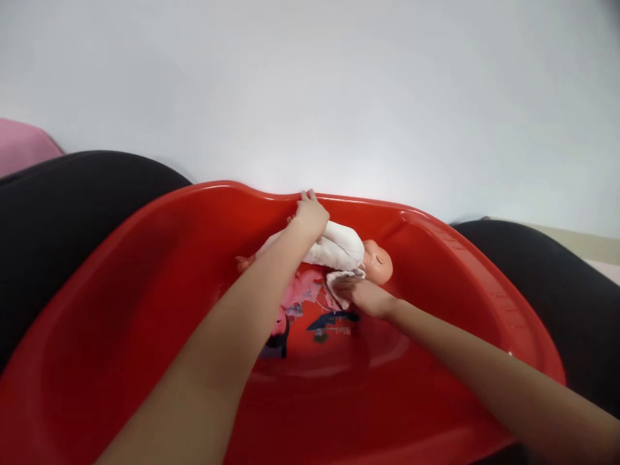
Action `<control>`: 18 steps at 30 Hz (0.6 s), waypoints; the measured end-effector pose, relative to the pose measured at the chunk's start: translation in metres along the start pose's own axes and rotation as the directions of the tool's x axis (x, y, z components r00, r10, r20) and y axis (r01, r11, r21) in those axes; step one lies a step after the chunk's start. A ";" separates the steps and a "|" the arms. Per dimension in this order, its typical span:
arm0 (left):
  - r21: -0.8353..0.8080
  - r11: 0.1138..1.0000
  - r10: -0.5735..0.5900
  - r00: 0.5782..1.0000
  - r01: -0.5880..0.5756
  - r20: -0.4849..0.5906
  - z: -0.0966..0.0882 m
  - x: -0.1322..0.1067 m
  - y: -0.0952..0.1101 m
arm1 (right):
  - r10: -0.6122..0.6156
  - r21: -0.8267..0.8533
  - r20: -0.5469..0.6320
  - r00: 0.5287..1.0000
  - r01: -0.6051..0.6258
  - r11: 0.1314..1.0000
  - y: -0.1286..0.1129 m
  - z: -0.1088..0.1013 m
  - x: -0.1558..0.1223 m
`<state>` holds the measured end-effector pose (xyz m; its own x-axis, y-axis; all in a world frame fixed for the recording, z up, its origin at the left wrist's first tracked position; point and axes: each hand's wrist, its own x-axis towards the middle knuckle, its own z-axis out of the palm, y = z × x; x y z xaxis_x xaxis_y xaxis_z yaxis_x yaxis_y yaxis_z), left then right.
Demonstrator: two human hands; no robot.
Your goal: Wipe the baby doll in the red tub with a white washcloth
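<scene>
A baby doll (336, 253) in white clothing lies on its side against the far wall inside a red plastic tub (159, 271), its bare head to the right. My left hand (310, 216) is closed over the doll's white-sleeved arm, with some fingertips reaching the far rim of the tub. Beneath the doll's chest, my right hand (369, 297) holds a small white cloth (338, 289) with a darker edge. My left forearm hides part of the doll's lower body; one foot shows at the left.
A worn, colourful printed picture (310, 310) covers part of the tub's floor. Black-clad legs (87, 200) flank the tub on both sides. Beyond it stretches a plain pale surface (310, 97), with something pink (24, 145) at the far left.
</scene>
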<state>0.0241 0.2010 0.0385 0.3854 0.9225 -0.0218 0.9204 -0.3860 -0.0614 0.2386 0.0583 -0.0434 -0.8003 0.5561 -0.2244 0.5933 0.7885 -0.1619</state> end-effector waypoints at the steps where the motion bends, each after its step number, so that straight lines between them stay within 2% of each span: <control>1: -0.005 1.000 -0.018 1.000 0.018 0.009 0.000 0.000 0.001 | -0.051 -0.017 -0.012 0.999 0.051 0.999 -0.004 -0.010 -0.001; 4: -0.010 0.999 -0.038 0.999 0.039 0.027 -0.001 0.002 0.005 | -0.137 -0.145 -0.142 0.980 0.117 0.983 -0.012 -0.045 -0.008; 6: -0.017 0.999 -0.044 0.999 0.045 0.024 -0.003 0.002 0.006 | -0.143 -0.249 -0.225 0.964 0.085 0.965 -0.012 -0.063 -0.014; 8: -0.036 0.998 -0.058 0.998 0.058 0.023 -0.005 -0.001 0.006 | -0.143 -0.345 -0.265 0.954 0.044 0.938 -0.008 -0.068 -0.018; 10: -0.042 0.997 -0.067 0.997 0.068 0.034 -0.009 -0.006 0.006 | -0.126 -0.408 -0.244 0.962 0.016 0.913 -0.001 -0.061 -0.021; 14: -0.006 0.998 -0.065 0.996 0.066 0.066 -0.018 -0.015 0.006 | -0.071 -0.388 -0.104 0.992 0.025 0.921 0.018 -0.025 -0.027; 16: 0.007 0.998 -0.056 0.995 0.056 0.082 -0.020 -0.017 0.006 | -0.112 -0.380 -0.051 0.992 0.084 0.921 0.025 -0.010 -0.027; 18: 0.020 0.999 -0.042 0.995 0.041 0.090 -0.021 -0.018 0.005 | -0.213 -0.411 -0.010 0.977 0.190 0.892 0.025 -0.004 -0.020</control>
<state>0.0230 0.1824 0.0600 0.3387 0.9346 -0.1087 0.9339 -0.3480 -0.0824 0.2691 0.0682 -0.0389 -0.9089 0.3784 -0.1749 0.3417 0.9166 0.2077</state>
